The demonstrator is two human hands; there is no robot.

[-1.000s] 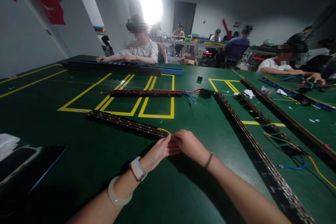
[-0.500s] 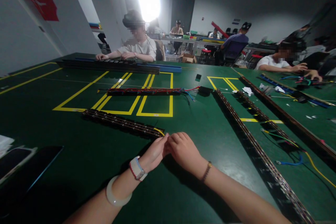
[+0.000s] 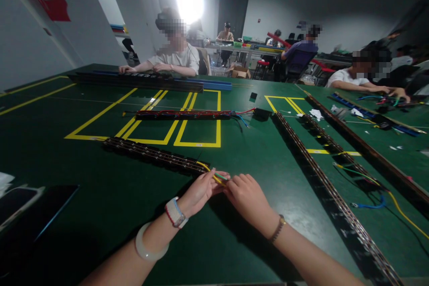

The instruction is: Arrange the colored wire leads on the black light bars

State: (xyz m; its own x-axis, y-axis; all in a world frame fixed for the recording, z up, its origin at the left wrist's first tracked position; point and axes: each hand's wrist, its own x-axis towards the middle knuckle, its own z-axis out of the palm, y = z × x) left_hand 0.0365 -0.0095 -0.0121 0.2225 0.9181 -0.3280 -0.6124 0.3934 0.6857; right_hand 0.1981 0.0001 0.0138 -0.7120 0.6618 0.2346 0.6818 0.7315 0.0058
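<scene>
Yellow and green wires [image 3: 219, 179] run from the near end of a dark, narrow strip assembly [image 3: 154, 155] into my hands. My left hand [image 3: 200, 191], with a watch and a pale bangle on its wrist, is closed around the wires just past the strip's end. Close on its right, my right hand [image 3: 246, 194] pinches the wires, its fingertips curled over them. A beaded bracelet [image 3: 279, 228] circles the right wrist. Whatever the right fingers cover is hidden from me.
Another wired strip [image 3: 184, 115] lies farther back across yellow tape marks. Long strips [image 3: 321, 178] stretch along the right side, with loose wires [image 3: 368, 205] beside them. Dark flat devices [image 3: 56, 210] lie at left. A co-worker [image 3: 176, 53] sits across the green table.
My right hand has moved right and slightly down, away from the left hand. Yellow and green wires now show between the hands, which were pressed together before.
</scene>
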